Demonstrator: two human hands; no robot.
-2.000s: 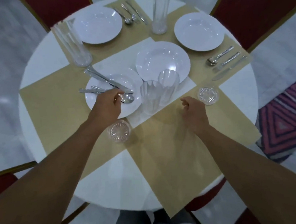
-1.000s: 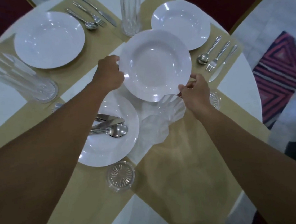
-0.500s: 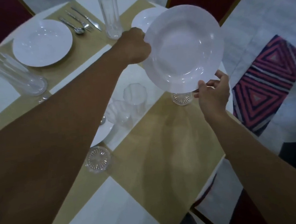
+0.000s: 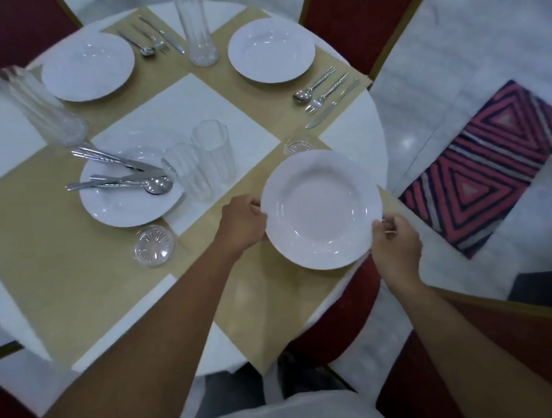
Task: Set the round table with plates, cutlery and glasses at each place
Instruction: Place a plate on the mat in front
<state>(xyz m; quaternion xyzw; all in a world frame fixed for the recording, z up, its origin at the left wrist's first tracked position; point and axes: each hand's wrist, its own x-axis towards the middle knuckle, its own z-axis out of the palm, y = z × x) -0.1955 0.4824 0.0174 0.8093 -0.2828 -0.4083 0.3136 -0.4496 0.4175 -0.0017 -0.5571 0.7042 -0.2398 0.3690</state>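
Both hands clamped on one white round deep plate: left hand pinching its left rim, right hand gripping the near-right rim. Plate sits over the beige paper placemat at the near-right edge of the white round table; its right rim is about level with the table edge. Can't tell if it's resting on the mat or just above it.

Red-upholstered chair with gold frame close under the right forearm, its seat tucked below the table edge.

Left of the left hand: small clear cut-glass dish on the mat, apart from everything else. A second small clear dish shows just beyond the held plate's far rim, partly hidden.

Mid-table: white plate loaded with loose steel cutlery, handles overhanging its left and far rim. Touching its right side, two clear ribbed tumblers close together on the white centre square.

Far left: tall clear ribbed glass, near the table edge. Far side: two set white plates, a tall clear glass between them. Spoon, fork and knife lie together right of each: one set, other set right by the table rim.

No brands, labels or writing readable anywhere.

Open room: bare mat between the near dish and the left forearm. Red, pink and navy patterned rug on pale floor to the right.
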